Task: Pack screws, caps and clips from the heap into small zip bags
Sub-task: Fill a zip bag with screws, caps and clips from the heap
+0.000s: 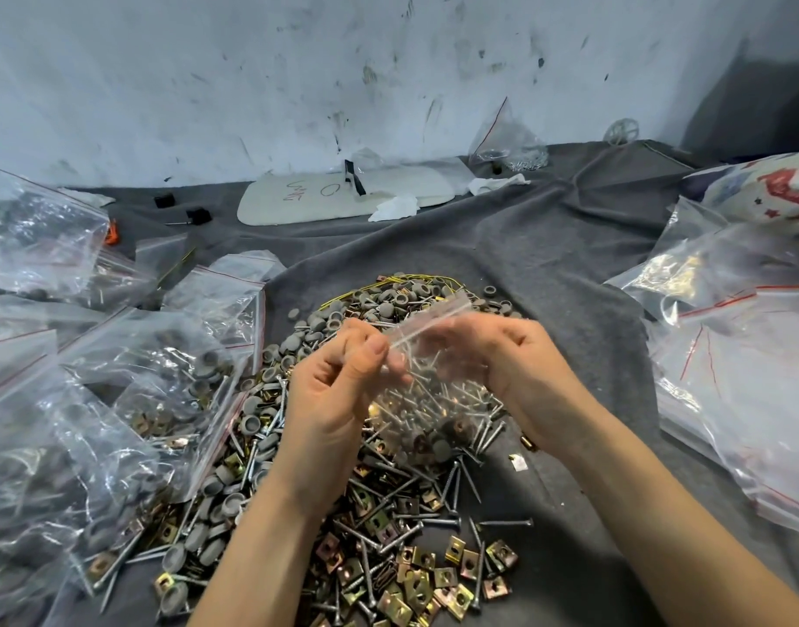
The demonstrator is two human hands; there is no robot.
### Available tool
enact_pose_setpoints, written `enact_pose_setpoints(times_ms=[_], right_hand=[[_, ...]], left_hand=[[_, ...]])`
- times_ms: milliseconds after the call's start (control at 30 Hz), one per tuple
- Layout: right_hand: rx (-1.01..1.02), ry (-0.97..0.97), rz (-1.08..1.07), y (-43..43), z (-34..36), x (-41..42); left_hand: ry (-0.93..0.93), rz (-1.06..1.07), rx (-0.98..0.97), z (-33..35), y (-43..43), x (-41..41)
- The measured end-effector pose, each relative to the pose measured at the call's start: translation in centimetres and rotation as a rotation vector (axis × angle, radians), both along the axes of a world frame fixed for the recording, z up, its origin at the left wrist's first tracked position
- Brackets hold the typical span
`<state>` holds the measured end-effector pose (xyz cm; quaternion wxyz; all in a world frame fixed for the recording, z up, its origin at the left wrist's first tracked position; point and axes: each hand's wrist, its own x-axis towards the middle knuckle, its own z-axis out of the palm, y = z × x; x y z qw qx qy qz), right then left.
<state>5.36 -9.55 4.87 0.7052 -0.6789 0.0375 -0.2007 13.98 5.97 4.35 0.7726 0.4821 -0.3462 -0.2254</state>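
Observation:
A heap [379,527] of silver screws, grey round caps and brass-coloured square clips lies on the grey cloth in the middle. Above it I hold a small clear zip bag [429,382] that contains screws, a few caps and clips. My left hand [339,391] pinches the bag's left top edge between thumb and fingers. My right hand [511,359] grips the bag from its right side, fingers curled behind the plastic. The bag's zip strip [429,321] runs slanted between the two hands.
Filled zip bags [94,423] pile up at the left. A stack of flat clear bags with red zip lines [741,355] lies at the right. A white board [343,194], tissues and a standing bag [506,138] sit at the back by the wall.

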Motion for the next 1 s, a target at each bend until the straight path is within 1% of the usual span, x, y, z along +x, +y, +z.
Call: enact_pose_setpoints(times_ms=[67, 100, 133, 167, 200, 233, 267, 300, 333, 367, 400, 433, 467, 500, 567, 600, 667, 733, 833, 967, 1000], right_hand=[[-0.083, 0.111, 0.04, -0.5, -0.8, -0.1], [-0.067, 0.134, 0.045, -0.6, -1.3, -0.1], [-0.016, 0.133, 0.044, -0.8, -1.8, 0.0], [0.054, 0.113, 0.043, -1.0, -2.2, 0.0], [0.114, 0.083, 0.046, -1.1, -2.4, 0.1], [0.133, 0.06, 0.037, -1.0, -2.5, 0.2], [0.093, 0.048, -0.002, -1.0, -2.6, 0.1], [-0.005, 0.044, -0.075, -1.1, -2.7, 0.1], [-0.137, 0.039, -0.167, -1.1, -2.9, 0.1], [-0.28, 0.031, -0.263, -1.4, -2.9, -0.1], [-0.395, 0.017, -0.356, -1.8, -3.0, -0.4], [-0.462, 0.003, -0.454, -2.3, -3.1, -0.6], [-0.493, 0.001, -0.562, -2.8, -3.1, -0.8], [-0.507, 0.01, -0.674, -3.3, -3.1, -0.9], [-0.497, 0.042, -0.839, -4.2, -3.1, -1.2], [-0.486, 0.061, -0.88, -4.7, -3.2, -1.2], [-0.463, 0.1, -0.894, -5.4, -3.4, -1.3], [-0.47, 0.115, -0.868, -5.5, -3.6, -1.4], [-0.534, 0.13, -0.863, -5.3, -3.8, -1.4], [-0.598, 0.186, -0.851, -4.9, -3.7, -1.2], [-0.601, 0.199, -0.846, -4.8, -3.7, -1.1]], left_hand=[[-0.013, 0.014, -0.017, 0.1, 0.0, 0.0], [-0.053, 0.048, 0.012, 0.0, 0.0, 0.0], [-0.135, 0.099, 0.083, -0.2, -0.1, 0.0], [-0.266, 0.149, 0.186, -0.6, -0.2, -0.2], [-0.44, 0.206, 0.296, -0.8, -0.4, -0.3], [-0.632, 0.26, 0.386, -1.1, -0.5, -0.3], [-0.8, 0.309, 0.42, -1.4, -0.8, -0.3], [-0.919, 0.352, 0.429, -1.5, -1.0, -0.3], [-0.975, 0.381, 0.434, -1.5, -1.0, -0.3], [-0.982, 0.403, 0.426, -1.5, -1.1, -0.6], [-0.919, 0.405, 0.408, -1.5, -1.1, -1.0], [-0.794, 0.399, 0.376, -1.3, -1.1, -1.4], [-0.663, 0.403, 0.345, -1.1, -1.1, -1.8], [-0.576, 0.447, 0.334, -0.7, -1.1, -2.2], [-0.521, 0.591, 0.353, 0.4, -1.0, -2.3], [-0.471, 0.607, 0.351, 1.0, -0.7, -1.8], [-0.386, 0.588, 0.365, 2.4, 0.2, -0.3], [-0.43, 0.656, 0.482, 3.3, 1.9, 2.4], [-0.454, 0.837, 0.682, 4.2, 4.9, 7.4], [-0.533, 1.041, 1.066, 5.2, 8.9, 11.0], [-0.562, 1.082, 1.083, 5.3, 9.0, 11.1]])
